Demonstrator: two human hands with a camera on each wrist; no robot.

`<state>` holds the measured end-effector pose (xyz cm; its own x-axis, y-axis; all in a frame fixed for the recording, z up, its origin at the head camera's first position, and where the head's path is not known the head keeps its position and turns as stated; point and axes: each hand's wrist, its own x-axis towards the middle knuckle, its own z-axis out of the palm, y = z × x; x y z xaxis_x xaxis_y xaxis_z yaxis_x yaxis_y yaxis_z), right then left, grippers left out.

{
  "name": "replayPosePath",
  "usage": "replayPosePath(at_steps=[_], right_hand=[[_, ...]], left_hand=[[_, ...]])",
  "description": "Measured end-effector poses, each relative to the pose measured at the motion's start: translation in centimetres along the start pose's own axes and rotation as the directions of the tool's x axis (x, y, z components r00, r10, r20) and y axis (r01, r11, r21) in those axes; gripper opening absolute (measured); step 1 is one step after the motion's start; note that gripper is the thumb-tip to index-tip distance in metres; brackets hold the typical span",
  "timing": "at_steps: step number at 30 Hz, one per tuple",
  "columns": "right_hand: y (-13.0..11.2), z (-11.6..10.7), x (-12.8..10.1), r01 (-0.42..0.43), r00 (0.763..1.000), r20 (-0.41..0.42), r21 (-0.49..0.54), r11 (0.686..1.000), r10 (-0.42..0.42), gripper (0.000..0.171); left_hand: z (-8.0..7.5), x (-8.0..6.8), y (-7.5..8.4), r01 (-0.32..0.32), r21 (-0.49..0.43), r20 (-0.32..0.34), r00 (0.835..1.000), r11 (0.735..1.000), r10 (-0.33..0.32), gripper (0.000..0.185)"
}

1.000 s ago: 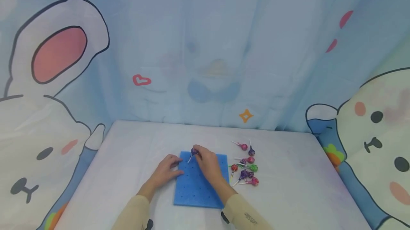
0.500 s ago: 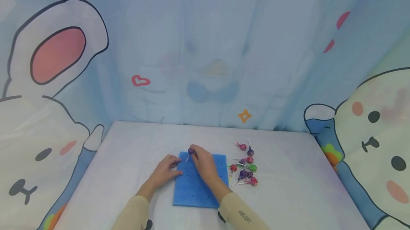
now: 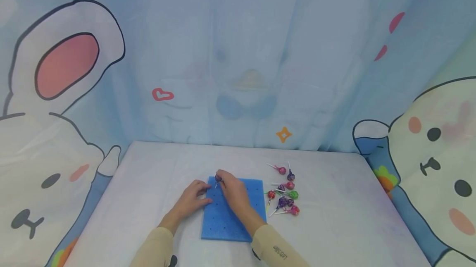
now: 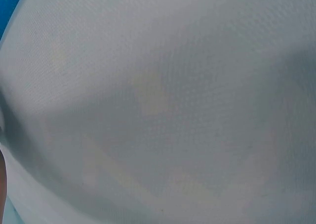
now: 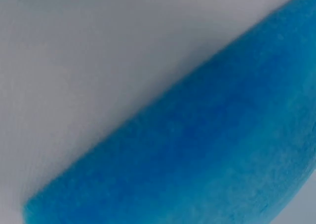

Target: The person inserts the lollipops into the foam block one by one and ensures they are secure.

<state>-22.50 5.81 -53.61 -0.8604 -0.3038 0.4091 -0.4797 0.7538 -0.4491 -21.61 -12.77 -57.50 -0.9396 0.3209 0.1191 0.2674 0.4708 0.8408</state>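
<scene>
The right hand (image 3: 232, 194) pinches a purple lollipop (image 3: 217, 179) by its round head, with the thin white stick pointing down at the top left corner of the blue foam board (image 3: 230, 217). That is about 11 o'clock on the board. The left hand (image 3: 193, 197) lies on the board's left edge, at about 9 o'clock, with its fingers fairly flat, pressing and not wrapped round anything. The lollipop looks very light and small. Its head is probably hard, and the wrapper may be a bit slippery, so a tight pinch on the head or just under it seems the best place to hold it. The stick looks thin and could bend if pushed crooked, so it likely needs to go straight down. The board looks soft and squashy, light enough to slide, and it has rows of little dark holes. In the right wrist view the foam board (image 5: 197, 155) shows as a blurry blue slab on the pale surface (image 5: 89, 61). The left wrist view shows only the pale cloth (image 4: 158, 105) up close. A pile of lollipops (image 3: 285, 192), pink, purple, red and green, lies on the surface at 3 o'clock from the board, just beside it. Behind hangs a blue curtain (image 3: 241, 52) with cartoon bunnies. There is small dark writing on the right sleeve (image 3: 279, 252), but it is too tiny to read.
</scene>
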Motion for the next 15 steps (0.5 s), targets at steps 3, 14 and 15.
replayPosePath(at_steps=[3,14,15], right_hand=[[-0.13,0.23,-0.07,0.007,0.999,0.047,0.010,1.000,-0.008,0.028],[-0.16,0.41,0.02,-0.182,0.977,0.150,0.243,0.953,0.149,0.035],[-0.15,0.41,0.01,-0.198,0.974,0.158,0.256,0.946,0.162,0.035]], left_hand=[[0.10,0.00,-0.14,-0.025,-0.018,-0.007,1.000,1.000,0.025,0.044],[0.02,0.09,-0.01,-0.034,-0.010,-0.017,0.999,0.999,0.034,0.041],[0.04,0.12,-0.02,-0.036,-0.012,-0.015,0.999,0.999,0.036,0.041]])
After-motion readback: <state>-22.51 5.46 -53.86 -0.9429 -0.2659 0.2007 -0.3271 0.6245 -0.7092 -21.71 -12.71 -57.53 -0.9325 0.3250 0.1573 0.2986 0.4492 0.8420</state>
